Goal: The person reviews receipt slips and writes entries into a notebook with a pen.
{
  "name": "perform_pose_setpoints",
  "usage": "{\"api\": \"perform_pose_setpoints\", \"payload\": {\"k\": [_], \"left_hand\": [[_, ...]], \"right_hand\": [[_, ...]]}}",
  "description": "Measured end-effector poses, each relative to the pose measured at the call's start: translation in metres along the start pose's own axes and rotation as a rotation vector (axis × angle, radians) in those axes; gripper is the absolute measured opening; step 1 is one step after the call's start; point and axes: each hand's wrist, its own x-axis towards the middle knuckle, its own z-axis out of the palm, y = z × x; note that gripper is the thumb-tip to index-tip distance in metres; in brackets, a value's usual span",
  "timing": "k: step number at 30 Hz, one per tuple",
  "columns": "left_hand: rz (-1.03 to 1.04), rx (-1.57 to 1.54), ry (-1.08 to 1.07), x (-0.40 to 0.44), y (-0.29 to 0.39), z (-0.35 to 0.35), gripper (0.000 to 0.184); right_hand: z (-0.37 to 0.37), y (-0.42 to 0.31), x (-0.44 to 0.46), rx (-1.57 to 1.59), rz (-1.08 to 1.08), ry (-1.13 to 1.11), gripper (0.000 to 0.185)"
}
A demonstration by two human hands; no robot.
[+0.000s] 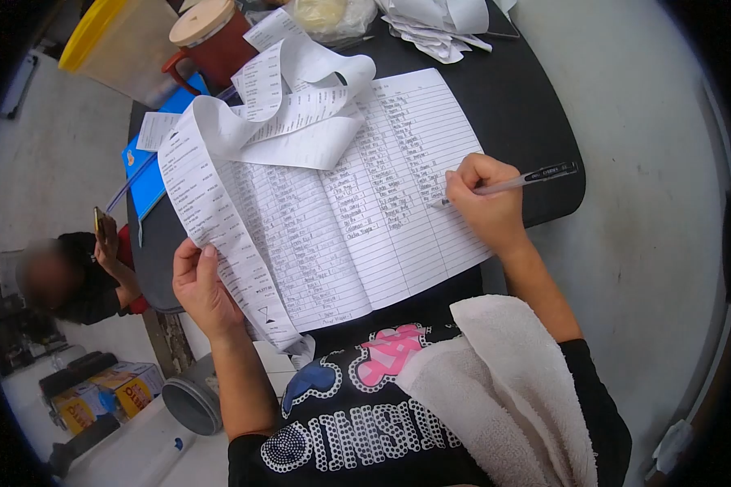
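A towel [503, 381] drapes the shirt [357, 398]; the left hand [207, 288] pinches the long receipt [211, 207], best held taut (it overlaps the open notebook [374, 260] on the black table [536, 105]); the right hand [491, 199] grips the pen [540, 174] over the right page [426, 154], ideally following one ruled line.
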Motion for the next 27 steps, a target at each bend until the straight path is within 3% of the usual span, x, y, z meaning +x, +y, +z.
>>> {"api": "perform_pose_setpoints", "payload": {"k": [27], "left_hand": [[0.011, 0.004, -0.015, 0.0005, -0.0007, 0.0006, 0.016]], "right_hand": [[0.0010, 0.0046, 0.0006, 0.013, -0.024, 0.027, 0.029]]}}
